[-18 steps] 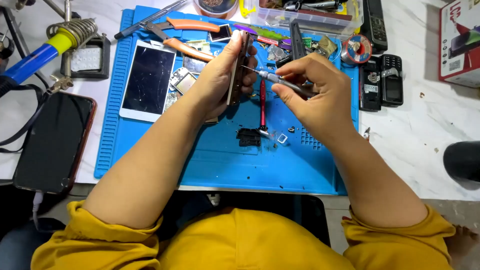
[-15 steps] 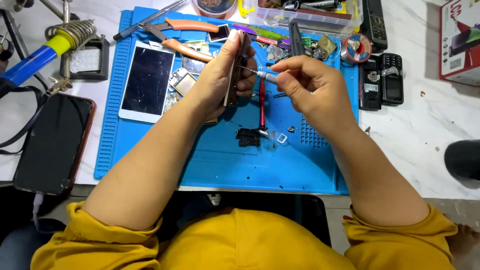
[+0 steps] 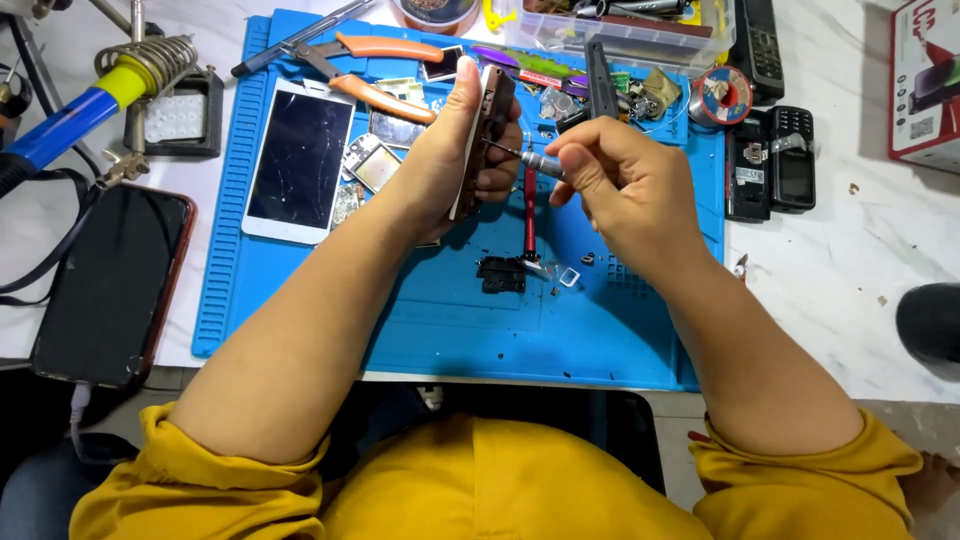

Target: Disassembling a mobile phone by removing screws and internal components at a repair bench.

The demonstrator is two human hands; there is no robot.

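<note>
Phone (image 3: 487, 140): you are holding it on edge above the blue mat (image 3: 420, 320), upright and slightly tilted, its thin side facing the camera.

Left hand (image 3: 455, 165): you are gripping the phone with it, thumb along the near face, fingers (image 3: 497, 178) curling around the far side; the grip is closed firmly on the phone.

Right hand (image 3: 625, 185): you are pinching a screwdriver (image 3: 530, 160) between thumb and fingertips, hand closed around its metal shaft; the tip is touching the phone's inner side.

Red tool (image 3: 529, 205): lying on the mat just below the hands.

Small black part (image 3: 501, 274) and tiny clear piece (image 3: 568, 277): lying on the mat near the red tool's lower end.

White phone (image 3: 300, 160): lying face up on the mat's left part, screen cracked.

Orange pliers (image 3: 375, 70): lying on the mat above the white phone.

Black phone (image 3: 110, 285): lying off the mat to the left, a cable plugged into its near end.

Soldering iron (image 3: 70, 100): resting in a coil stand at far left.

Solder spool (image 3: 720, 95) and two old handsets (image 3: 770, 160): lying at the mat's right edge.

Clear box (image 3: 620, 35): standing at the top, holding tools.
</note>
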